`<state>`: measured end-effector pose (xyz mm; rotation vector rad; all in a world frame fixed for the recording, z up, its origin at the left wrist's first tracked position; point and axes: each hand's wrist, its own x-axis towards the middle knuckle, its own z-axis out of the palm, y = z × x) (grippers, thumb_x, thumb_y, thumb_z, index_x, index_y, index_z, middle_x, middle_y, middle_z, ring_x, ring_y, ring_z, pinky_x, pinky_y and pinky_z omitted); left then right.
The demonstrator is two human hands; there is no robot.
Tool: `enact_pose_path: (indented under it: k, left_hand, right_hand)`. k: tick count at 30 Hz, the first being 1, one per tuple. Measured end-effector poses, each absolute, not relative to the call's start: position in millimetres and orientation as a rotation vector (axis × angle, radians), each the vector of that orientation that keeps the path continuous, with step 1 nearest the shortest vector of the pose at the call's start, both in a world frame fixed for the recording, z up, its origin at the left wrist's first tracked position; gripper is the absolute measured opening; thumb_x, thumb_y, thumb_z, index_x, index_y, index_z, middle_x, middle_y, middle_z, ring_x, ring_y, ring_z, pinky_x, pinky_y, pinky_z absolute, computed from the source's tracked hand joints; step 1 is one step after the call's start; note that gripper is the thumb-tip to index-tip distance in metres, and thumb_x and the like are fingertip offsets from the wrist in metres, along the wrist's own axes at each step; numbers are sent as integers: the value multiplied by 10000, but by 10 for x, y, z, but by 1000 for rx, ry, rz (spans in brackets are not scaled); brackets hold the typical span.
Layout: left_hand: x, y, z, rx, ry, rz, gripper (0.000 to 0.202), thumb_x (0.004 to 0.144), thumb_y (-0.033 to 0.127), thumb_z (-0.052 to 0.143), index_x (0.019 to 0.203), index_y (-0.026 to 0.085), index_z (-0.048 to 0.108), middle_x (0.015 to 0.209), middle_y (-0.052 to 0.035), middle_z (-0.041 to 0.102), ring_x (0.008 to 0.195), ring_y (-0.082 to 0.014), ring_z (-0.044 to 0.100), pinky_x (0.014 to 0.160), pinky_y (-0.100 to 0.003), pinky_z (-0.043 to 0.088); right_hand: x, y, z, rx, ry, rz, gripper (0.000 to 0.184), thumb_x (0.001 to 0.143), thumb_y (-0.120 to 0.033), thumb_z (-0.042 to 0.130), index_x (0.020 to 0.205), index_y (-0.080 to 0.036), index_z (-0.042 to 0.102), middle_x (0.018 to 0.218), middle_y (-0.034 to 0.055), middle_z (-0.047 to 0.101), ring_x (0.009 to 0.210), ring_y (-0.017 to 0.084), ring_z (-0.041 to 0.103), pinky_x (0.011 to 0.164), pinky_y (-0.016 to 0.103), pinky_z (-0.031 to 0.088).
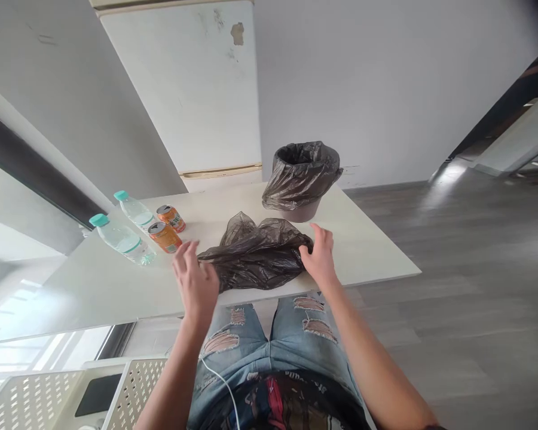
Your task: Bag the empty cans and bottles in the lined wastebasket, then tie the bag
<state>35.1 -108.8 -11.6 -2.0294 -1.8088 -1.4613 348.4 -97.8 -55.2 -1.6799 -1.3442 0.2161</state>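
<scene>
A crumpled black plastic bag (260,257) lies spread near the front edge of the white table (372,257). At its left end is my left hand (196,282), fingers loosely bent and apart. My right hand (321,255) is at the bag's other end, thumb and fingers parted around its edge. Neither hand appears to grip the plastic; whether the fingertips touch it is hard to tell. Behind the loose bag stands a bin (302,213), lined with another black bag (300,185) folded over its rim.
Two clear bottles with teal caps, a nearer bottle (123,242) and a farther bottle (137,212), stand on the left. Beside them are two orange cans, a front can (165,237) and a back can (172,218). A white fridge (192,89) rises behind the table. White perforated baskets (40,391) sit lower left.
</scene>
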Motion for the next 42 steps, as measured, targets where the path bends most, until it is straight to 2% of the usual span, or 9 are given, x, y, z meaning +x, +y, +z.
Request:
enact_pose_path:
  k: [2,5,8,12,18,21,27,35,42]
  left_hand:
    - [678,-1152,3,-2342,-1541,-1372,495,956,103,482,1413,235,618,1536,-153,546,1474,-326,479,1261,-570,367]
    - [1133,-922,-19,-2786,-1239,-985,489,1047,182,390,1503,183,565,1638,-140,498,1561,-296,409,1325,-540,285]
    - [1351,-432,-289,-2885,-1278,-601,589,1089,343,380,1630,114,427,1730,-185,357,1642,-363,247,1334,-612,194]
    - [1264,-3,-672,-2965,-1412,-237,642,1107,432,328,1689,161,354,1762,-162,283,1650,-396,204,1308,-671,196]
    - [1007,77,-747,-2898,-1571,-250,671,1110,526,320,1702,210,342,1780,-141,231,1652,-415,179,1300,-678,194]
    - [771,180,-741,-2767,-1727,-228,678,1107,519,332,1694,179,353,1771,-178,242,1638,-435,213,1269,-689,253]
    - [164,261,-856,-2507,-1889,-170,693,1115,509,283,1698,138,333,1768,-183,256,1632,-425,238,1287,-654,235]
    - [90,159,-809,-2447,-1984,-117,684,1120,471,275,1707,121,302,1781,-165,219,1645,-409,209,1309,-625,205]
    - [31,197,-916,-2426,-1943,-199,669,1111,468,297,1692,142,353,1765,-162,265,1630,-400,265,1297,-630,243]
  right_hand:
    - [3417,-983,-444,-1570,-1519,-2,585,936,-217,436,1515,-184,508,1562,201,455,1483,362,419,1216,567,385]
    - [3316,-859,-321,-1423,-1952,20,574,1017,-226,341,1568,-216,505,1693,114,399,1581,306,346,1315,527,283]
    - [3273,-670,-371,-1525,-2279,234,611,1080,-342,284,1665,-207,398,1762,86,318,1645,333,246,1328,592,239]
    - [3348,-548,-612,-1703,-2369,371,647,1106,-456,247,1695,-213,355,1783,79,251,1667,324,193,1337,616,192]
    - [3414,-575,-698,-1716,-2324,373,646,1110,-467,232,1707,-243,335,1792,34,210,1675,279,171,1364,566,145]
    - [3418,-576,-672,-1730,-2343,391,667,1112,-497,201,1715,-234,311,1795,25,191,1680,266,148,1368,559,142]
    - [3443,-562,-715,-1748,-2382,399,704,1111,-554,120,1736,-250,227,1806,-16,90,1689,234,73,1375,536,98]
    - [3426,-573,-694,-1759,-2402,353,685,1116,-535,146,1736,-256,221,1804,-13,98,1689,232,86,1372,534,97]
    - [3393,-596,-676,-1768,-2400,290,658,1122,-508,170,1730,-268,246,1804,-5,125,1686,226,109,1368,526,121]
